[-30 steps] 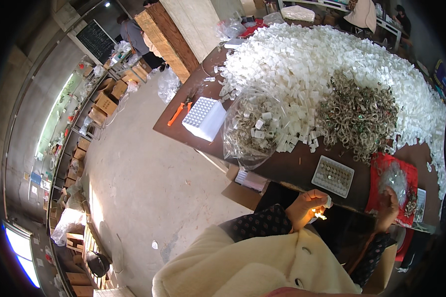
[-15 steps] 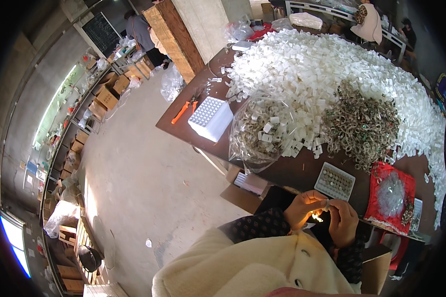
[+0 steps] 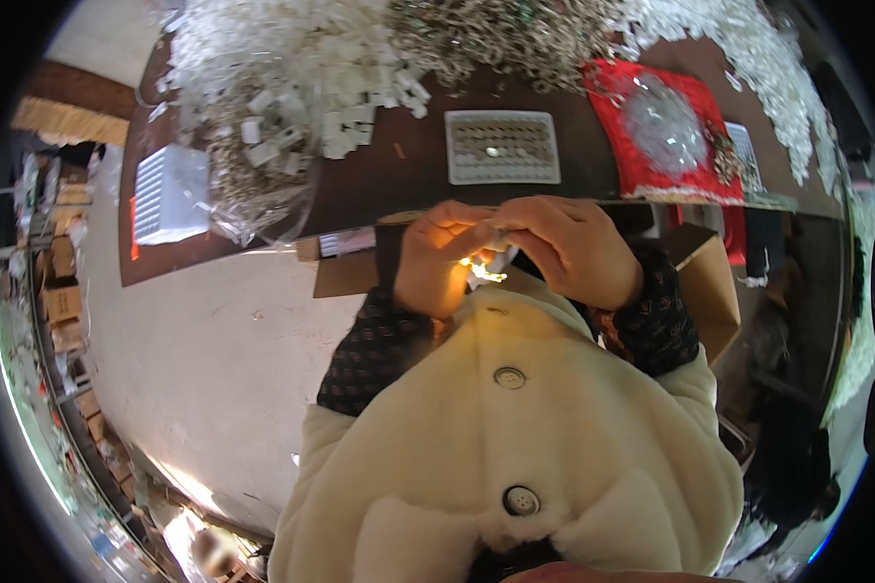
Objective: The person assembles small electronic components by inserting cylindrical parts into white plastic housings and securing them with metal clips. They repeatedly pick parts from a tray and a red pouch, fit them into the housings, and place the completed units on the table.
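My left hand (image 3: 442, 255) and my right hand (image 3: 576, 251) meet in front of my chest, just off the table's near edge. Both are closed, with fingertips pinched together around a small pale piece (image 3: 500, 236) that they mostly hide. Under the fingers hangs a small light string (image 3: 484, 271), glowing warm yellow. Beyond the hands, a white tray (image 3: 504, 179) on the table holds rows of round, coin-like pieces. A red bag (image 3: 632, 146) with a clear plastic bundle (image 3: 663, 126) on it lies to the right of the tray.
On the brown table (image 3: 379, 175) lie a heap of white plastic pieces (image 3: 292, 39), a tangled pile of wire coils (image 3: 506, 34), a clear bag (image 3: 262, 185) of coils and a white foam block (image 3: 172, 194). Below the edge stand cardboard boxes (image 3: 705, 291).
My view has swung down and to the right, so the hands and tray now appear nearer the middle. The fingers stay pinched together, and the light string still glows.
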Demonstrator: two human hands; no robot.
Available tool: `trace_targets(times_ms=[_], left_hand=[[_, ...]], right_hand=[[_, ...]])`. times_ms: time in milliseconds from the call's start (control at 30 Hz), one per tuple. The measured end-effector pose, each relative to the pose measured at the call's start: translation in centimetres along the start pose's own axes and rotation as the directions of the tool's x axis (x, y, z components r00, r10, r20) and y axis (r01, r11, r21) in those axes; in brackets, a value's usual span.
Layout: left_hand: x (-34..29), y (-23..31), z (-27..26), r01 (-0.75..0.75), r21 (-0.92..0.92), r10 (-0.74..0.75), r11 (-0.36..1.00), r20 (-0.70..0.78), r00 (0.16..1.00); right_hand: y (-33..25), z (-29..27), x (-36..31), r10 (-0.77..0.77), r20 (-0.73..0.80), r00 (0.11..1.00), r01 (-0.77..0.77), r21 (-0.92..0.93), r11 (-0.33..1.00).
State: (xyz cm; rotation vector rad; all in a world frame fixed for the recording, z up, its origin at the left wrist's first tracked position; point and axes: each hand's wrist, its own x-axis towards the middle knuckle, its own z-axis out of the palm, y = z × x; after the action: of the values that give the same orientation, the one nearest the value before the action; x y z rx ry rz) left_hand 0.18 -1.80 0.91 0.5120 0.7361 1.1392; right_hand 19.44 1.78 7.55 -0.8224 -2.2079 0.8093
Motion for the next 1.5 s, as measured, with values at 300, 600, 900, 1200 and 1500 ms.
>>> trace_targets(times_ms=[300, 600, 900, 1200, 1500], left_hand=[[0.5, 0.4, 0.3, -0.028, -0.089, 0.038, 0.996, 0.115, 0.993], [0.8, 0.0, -0.3, -0.101, -0.047, 0.104, 0.994, 0.057, 0.993], [1.2, -0.4, -0.2, -0.046, -0.051, 0.051, 0.998, 0.107, 0.993], [2.2, -0.1, 0.7, 0.082, -0.197, -0.066, 0.977, 0.089, 0.994], [2.2, 0.1, 0.2, 0.094, -0.08, -0.085, 0.992, 0.106, 0.991]], right_hand=[[0.5, -0.5, 0.7, -0.022, 0.091, 0.996, 0.023, -0.007, 1.0], [0.7, 0.1, 0.1, 0.135, -0.125, 0.983, -0.126, 0.08, 0.989], [3.0, -0.8, 0.0, 0.183, 0.021, 0.983, -0.184, 0.172, 0.968], [16.4, -7.7, 3.0, 0.307, -0.494, 0.813, -0.548, -0.476, 0.688], [14.6, -10.0, 1.5, 0.342, -0.47, 0.814, -0.499, -0.262, 0.826]])
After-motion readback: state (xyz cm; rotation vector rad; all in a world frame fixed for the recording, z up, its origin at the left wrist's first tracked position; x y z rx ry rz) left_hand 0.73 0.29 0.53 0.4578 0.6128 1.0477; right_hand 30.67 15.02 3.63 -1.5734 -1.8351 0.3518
